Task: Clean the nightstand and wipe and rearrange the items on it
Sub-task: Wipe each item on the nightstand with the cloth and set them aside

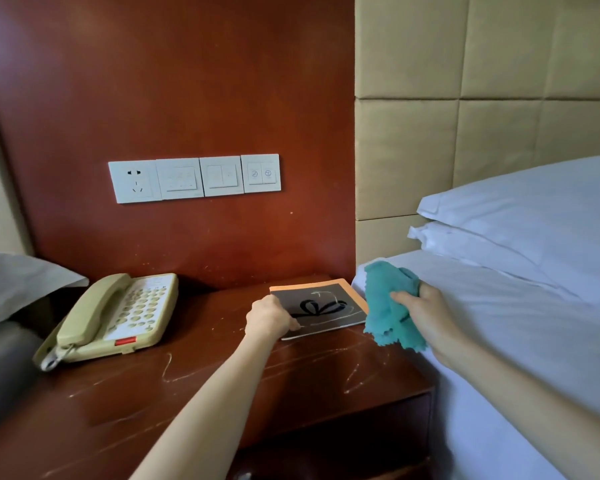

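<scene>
Our left grip (271,318) pinches the booklet (329,308) by its left edge, cloth (387,306) bunched in our right grip (426,308) just right of it.

The cloth (390,306) at right centre is teal. The booklet (326,308) is dark grey with a black bow design and an orange edge. At lower left, the telephone (118,317) is cream with a red label. The surface (118,393) is reddish-brown, streaked with pale scratches.

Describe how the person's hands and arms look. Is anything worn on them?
The left hand and the right hand are bare: no gloves or rings show. The left forearm and the right forearm are bare too, with no sleeve, watch or bracelet in view.
</scene>
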`<state>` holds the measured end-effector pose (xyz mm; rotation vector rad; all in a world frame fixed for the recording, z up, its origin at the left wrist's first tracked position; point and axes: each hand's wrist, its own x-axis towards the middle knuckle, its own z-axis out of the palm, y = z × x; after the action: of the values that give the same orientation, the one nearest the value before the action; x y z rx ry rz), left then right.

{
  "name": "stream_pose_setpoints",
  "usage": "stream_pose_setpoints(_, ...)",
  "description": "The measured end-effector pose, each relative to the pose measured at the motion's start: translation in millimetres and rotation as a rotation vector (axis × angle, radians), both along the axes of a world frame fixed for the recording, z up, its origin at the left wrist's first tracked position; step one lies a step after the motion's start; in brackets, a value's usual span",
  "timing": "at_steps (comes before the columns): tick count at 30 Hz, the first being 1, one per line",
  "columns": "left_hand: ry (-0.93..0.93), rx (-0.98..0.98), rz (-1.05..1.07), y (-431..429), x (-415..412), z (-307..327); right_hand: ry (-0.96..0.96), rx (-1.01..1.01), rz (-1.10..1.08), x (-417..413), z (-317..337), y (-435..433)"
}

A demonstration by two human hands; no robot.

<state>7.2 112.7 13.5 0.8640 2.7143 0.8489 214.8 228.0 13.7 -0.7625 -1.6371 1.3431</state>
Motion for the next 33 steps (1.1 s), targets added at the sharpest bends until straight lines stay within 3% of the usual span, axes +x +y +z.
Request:
stream_pose_setpoints(13, 0.017, -0.008, 0.001, 6, -11, 4, 0.022, -0.004, -0.020, 5, 2, 8)
stream_pose_setpoints(15, -0.057, 0.064, -0.008, 5, -16, 6, 0.025, -0.001, -0.025, 4, 3, 7)
stream_pose_setpoints(20, -0.515, 0.487, -0.042, -2, -14, 12, 0.035, -0.005, -0.021, -2, 4, 3)
stream_pose_setpoints(22, -0.600, 0.591, -0.079, -8, -11, 14, 0.046, -0.009, -0.020, -6, 5, 1)
stream_pose_setpoints(29, -0.561, 0.713, -0.162, -52, -19, 22, 0.182, -0.048, -0.049, -33, 17, -17)
stream_pose_setpoints(33, -0.564, 0.775, -0.206, -92, -31, 27, 0.185, 0.087, -0.067, -55, 27, -33)
